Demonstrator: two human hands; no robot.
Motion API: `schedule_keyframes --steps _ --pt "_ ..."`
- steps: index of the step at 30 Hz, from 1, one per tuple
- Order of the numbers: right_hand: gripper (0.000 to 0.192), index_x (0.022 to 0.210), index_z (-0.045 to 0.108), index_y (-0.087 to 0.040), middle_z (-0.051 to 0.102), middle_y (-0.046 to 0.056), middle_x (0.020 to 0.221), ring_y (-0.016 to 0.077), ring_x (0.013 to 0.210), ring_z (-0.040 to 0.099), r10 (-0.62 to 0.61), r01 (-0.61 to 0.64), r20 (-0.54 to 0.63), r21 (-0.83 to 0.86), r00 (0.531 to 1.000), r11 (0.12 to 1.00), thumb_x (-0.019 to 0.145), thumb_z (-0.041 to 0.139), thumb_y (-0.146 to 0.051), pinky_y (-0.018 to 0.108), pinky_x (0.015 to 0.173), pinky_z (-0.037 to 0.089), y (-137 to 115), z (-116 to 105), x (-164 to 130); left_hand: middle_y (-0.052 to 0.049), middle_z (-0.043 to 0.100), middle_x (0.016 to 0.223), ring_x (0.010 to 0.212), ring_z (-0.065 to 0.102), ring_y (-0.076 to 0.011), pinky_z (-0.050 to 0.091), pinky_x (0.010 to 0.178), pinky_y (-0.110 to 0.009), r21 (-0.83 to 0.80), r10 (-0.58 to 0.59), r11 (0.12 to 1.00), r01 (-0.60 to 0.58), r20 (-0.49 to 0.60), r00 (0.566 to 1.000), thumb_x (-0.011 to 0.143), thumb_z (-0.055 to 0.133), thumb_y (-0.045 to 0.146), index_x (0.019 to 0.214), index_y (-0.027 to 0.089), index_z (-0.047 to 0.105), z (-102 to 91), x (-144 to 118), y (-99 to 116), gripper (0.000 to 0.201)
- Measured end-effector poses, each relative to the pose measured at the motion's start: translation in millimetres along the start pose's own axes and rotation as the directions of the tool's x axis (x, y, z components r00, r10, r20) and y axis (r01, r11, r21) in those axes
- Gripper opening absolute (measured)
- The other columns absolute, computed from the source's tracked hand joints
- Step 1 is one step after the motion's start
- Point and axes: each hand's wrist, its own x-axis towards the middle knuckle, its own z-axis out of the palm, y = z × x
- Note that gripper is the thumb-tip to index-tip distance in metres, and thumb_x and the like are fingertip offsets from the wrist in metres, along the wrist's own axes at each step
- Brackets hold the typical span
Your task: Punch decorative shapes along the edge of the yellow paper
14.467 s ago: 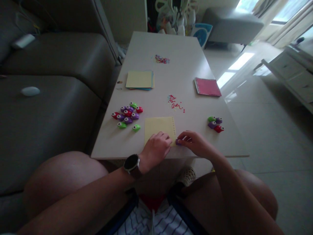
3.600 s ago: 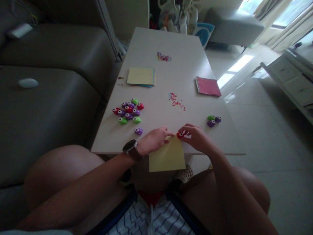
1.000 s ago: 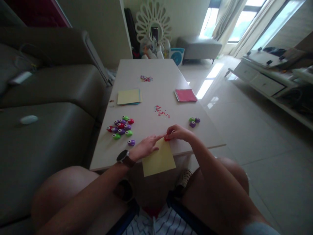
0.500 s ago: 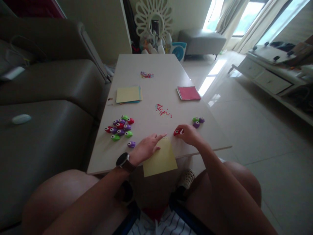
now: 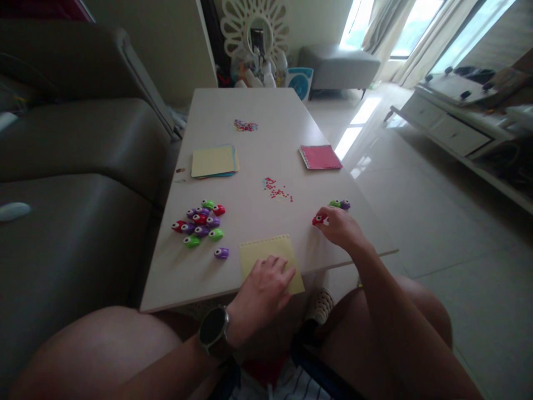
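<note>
On the near edge of the table, a yellow sheet of paper [image 5: 262, 248] with a perforated far edge lies partly over the rim. My left hand [image 5: 266, 283], with a watch on its wrist, is on the sheet with its fingers bent over the paper; its thumb is mostly hidden. My right hand [image 5: 339, 225] pinches a small red craft punch [image 5: 318, 220] with an eye-like round spot, at the table's right. Just behind that hand are a green craft punch [image 5: 334, 204] and a purple craft punch [image 5: 345, 204], partly covered by it.
Several red, purple and green punches [image 5: 200, 219] cluster at left, with one purple punch [image 5: 221, 253] apart. Paper bits [image 5: 275, 190] and colourful pieces [image 5: 245, 126] lie mid-table. A yellow paper stack [image 5: 213, 161] and pink notepad [image 5: 320, 157] lie farther back. A sofa [image 5: 75, 222] flanks the left.
My right hand has moved right with the red punch, towards the green and purple ones. My left hand has drawn back from the sheet's far edge to its nearer part, fingers now bent.
</note>
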Motion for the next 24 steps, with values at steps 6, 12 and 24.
schedule_keyframes --steps 6,12,24 --pt "0.029 0.103 0.072 -0.018 0.072 0.011 0.105 0.0284 0.103 0.061 -0.119 0.119 -0.011 -0.017 0.993 0.993 0.077 0.064 -0.010 0.037 0.086 0.041 3.3 3.5 -1.1 -0.015 0.049 0.151 0.143 0.041 -0.0358 0.038 0.118 -0.053 0.030 -0.017 0.999 0.016 0.024 1.000 0.089 0.069 0.024 0.134 0.019 0.055 10.8 -1.0 -6.8 0.047" --pt "0.031 0.095 0.068 -0.021 0.072 0.006 0.092 0.0248 0.094 0.063 -0.220 0.220 -0.003 0.071 0.975 0.973 0.074 0.055 -0.002 0.043 0.092 0.033 -7.6 7.8 -2.7 -0.018 0.046 0.155 0.147 0.038 -0.0371 0.034 0.122 -0.055 0.070 -0.015 0.997 0.013 0.035 0.999 0.091 0.061 0.015 0.138 0.017 0.054 14.6 0.7 -5.8 0.047" --pt "0.055 0.131 0.062 -0.024 0.063 0.009 0.141 0.0297 0.132 0.053 -0.264 0.269 -0.064 0.087 0.962 0.959 0.079 0.055 -0.010 0.049 0.107 0.033 -9.8 14.2 0.1 -0.017 0.050 0.151 0.147 0.040 -0.0372 0.037 0.119 -0.056 0.135 0.002 0.991 0.000 -0.016 1.000 0.093 0.054 0.013 0.136 0.018 0.056 22.4 0.9 -5.7 0.043"
